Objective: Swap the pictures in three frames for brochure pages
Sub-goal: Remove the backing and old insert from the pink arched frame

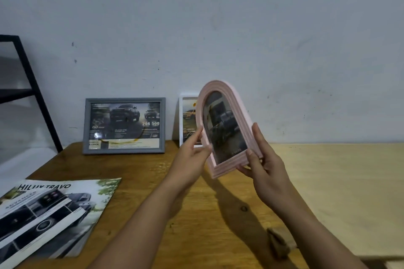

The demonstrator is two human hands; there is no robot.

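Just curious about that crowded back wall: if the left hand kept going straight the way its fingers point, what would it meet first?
Probably the white frame standing against the wall: the left hand points up and away toward it, beside the pink arched frame it grips. Depth is unclear.

The room is dim and grey-toned, with soft light from above and in front. The arms throw dark shadows across the worktop (pixel 328 181) toward six o'clock. A small glare spot sits on the grey frame (pixel 124 125) at nine o'clock. The pink arched frame (pixel 225 129) and left fingers (pixel 197 135) look motion-blurred. Edges bow with wide-angle distortion.
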